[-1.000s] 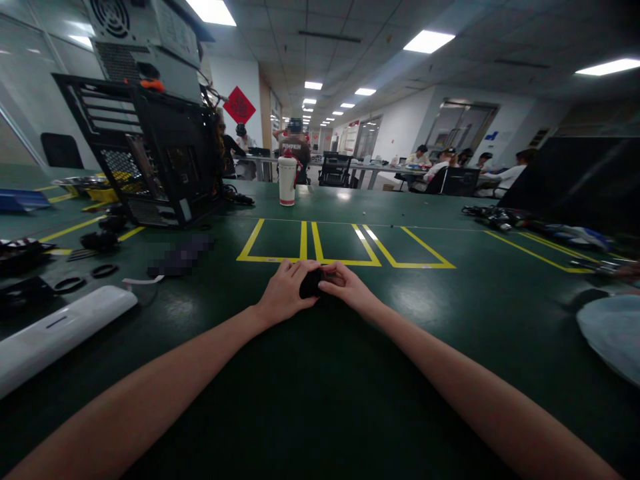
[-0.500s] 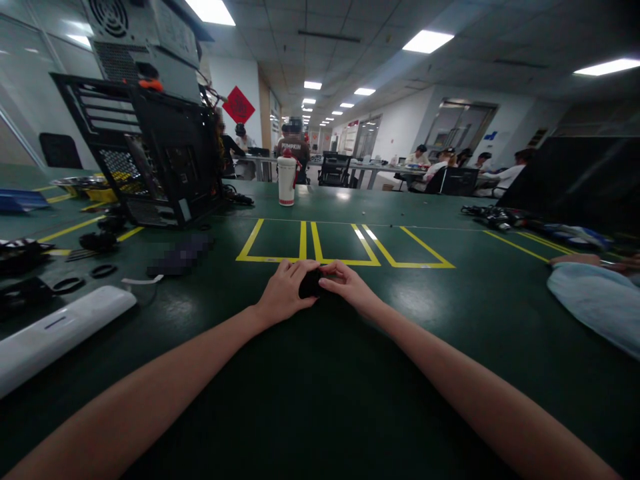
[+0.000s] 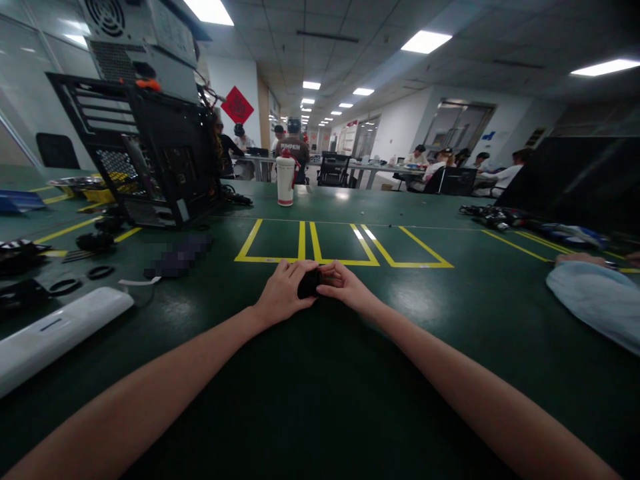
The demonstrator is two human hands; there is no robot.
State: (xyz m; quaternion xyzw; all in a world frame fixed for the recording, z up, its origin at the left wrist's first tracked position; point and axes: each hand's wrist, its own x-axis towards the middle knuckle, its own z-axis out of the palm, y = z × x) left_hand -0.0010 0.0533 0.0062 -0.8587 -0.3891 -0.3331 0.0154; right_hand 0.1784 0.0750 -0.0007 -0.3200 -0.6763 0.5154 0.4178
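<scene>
A small, dark, rounded object sits between my two hands over the green table; its kind is too dark to make out. My left hand is closed around its left side, fingers over the top and thumb below. From the right, my right hand pinches its edge between thumb and fingers. Both hands partly hide it. Just beyond them, yellow tape outlines mark the tabletop.
At the left stands a black computer case with a metal unit on top. A white cup is farther back. A long white device and black rings lie left. Another person's light-blue sleeve rests at the right.
My right fingers have shifted slightly on the dark object, and it is still held between both hands. The whole view has drifted a little.
</scene>
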